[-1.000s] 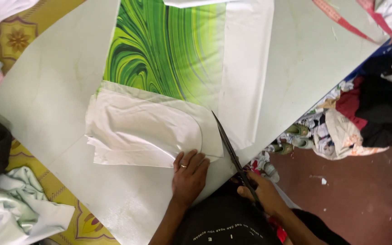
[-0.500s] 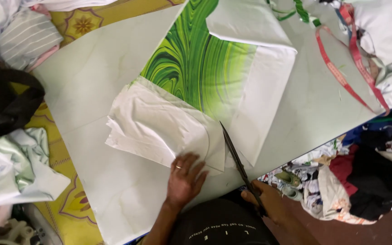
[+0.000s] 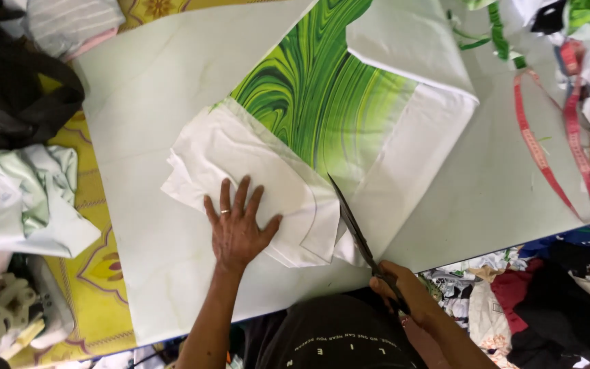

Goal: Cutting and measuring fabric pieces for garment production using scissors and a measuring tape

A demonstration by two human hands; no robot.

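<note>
Lying soft and limp, the folded white cloth (image 3: 254,164) is pressed flat by the spread left hand (image 3: 239,229); the scissors (image 3: 356,229) are gripped in the closed right hand (image 3: 404,294), best held beside the cut.

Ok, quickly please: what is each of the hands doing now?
Left hand: open, flat on the white cloth.
Right hand: closed, holding scissors.

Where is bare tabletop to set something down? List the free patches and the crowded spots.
Free: the white table above the folded white cloth, and the stretch between the green swirl fabric and the red measuring tape. Crowded: near the left hand and the black scissors in the right hand.
</note>
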